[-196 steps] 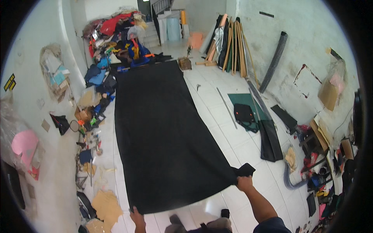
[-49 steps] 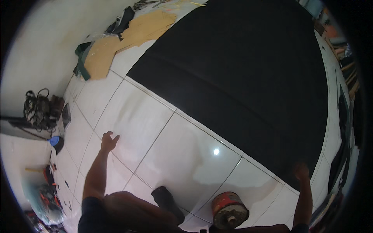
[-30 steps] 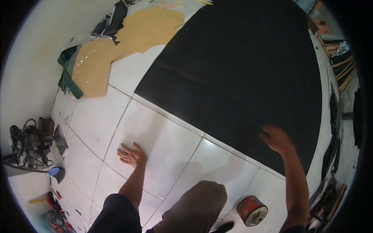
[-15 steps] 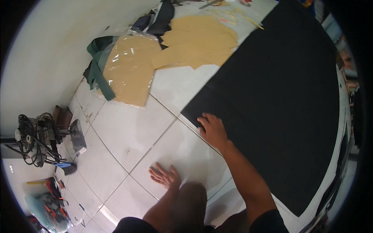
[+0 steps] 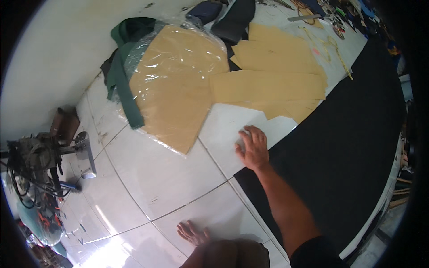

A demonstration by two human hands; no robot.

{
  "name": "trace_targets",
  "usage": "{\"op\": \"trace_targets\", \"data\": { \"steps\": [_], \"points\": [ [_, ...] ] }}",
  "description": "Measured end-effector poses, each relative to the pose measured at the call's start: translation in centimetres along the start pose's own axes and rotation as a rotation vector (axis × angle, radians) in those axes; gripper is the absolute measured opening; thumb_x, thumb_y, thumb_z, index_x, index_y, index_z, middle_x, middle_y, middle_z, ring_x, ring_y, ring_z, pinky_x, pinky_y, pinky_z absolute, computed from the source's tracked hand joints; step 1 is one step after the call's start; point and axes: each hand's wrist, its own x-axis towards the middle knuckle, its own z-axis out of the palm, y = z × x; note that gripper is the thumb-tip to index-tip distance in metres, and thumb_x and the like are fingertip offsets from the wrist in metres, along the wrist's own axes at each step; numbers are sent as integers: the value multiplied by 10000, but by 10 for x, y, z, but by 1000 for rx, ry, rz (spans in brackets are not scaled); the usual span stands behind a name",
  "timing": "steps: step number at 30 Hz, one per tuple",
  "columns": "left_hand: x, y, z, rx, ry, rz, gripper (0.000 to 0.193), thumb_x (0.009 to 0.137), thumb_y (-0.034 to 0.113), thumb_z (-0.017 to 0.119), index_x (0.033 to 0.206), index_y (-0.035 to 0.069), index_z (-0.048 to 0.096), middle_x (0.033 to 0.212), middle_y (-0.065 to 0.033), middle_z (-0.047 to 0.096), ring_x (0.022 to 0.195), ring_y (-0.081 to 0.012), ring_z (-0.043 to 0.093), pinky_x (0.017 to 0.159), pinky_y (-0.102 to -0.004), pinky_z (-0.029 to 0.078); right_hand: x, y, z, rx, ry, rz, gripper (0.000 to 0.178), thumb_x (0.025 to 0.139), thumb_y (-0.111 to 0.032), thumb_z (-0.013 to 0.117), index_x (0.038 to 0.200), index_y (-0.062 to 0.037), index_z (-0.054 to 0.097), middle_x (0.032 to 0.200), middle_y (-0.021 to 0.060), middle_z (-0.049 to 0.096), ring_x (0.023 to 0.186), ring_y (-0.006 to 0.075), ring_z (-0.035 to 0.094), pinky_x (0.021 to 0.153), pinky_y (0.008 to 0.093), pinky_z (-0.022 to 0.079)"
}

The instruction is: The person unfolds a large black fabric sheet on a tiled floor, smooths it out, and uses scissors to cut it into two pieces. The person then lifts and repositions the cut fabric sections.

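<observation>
Your right grip is unclenched, fingers loosely spread over the white tile floor, just beside the edge of the black fabric sheet, which lies flat on your right. Your left grip splays near your knee. Tan cut sheets lie beyond your right grip.

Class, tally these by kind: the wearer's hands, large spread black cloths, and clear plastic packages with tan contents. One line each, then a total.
Hands: 2, the left hand and right hand
Large spread black cloth: 1
Clear plastic package with tan contents: 1
Total: 4
</observation>
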Motion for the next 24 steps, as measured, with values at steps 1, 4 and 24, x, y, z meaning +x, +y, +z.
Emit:
{"op": "trace_targets", "data": {
  "steps": [1, 4, 24],
  "points": [
    [0, -4, 3, 3, 23, 0, 811, 830, 526, 559, 1448, 55, 326, 1462, -311, 276, 1399, -497, 208, 1088, -678, 205, 3, -2, 1, 15, -5, 4, 420, 827, -256, 662, 1188, -71, 554, 1276, 159, 502, 1234, 378, 448, 1040, 520, 352],
    [14, 11, 0, 28, 42, -108, 724, 839, 511, 584, 1371, 56, 399, 1417, -304, 316, 1324, -492, 299, 1047, -676, 251, 2, 0, 3, 10, -31, 53, 454, 787, -267, 683, 1192, -110, 552, 1287, 128, 497, 1246, 359, 448, 1063, 523, 349],
    [416, 99, -72, -1778, -94, -626, 507, 898, 28, 631, 1357, 8, 417, 1317, -137, 531, 1171, -264, 557, 1019, -391, 444, 6, 5, -5, 35, -69, 118, 429, 796, -296, 669, 1170, -124, 546, 1282, 122, 488, 1261, 348, 434, 1060, 521, 332]
  ]
}}
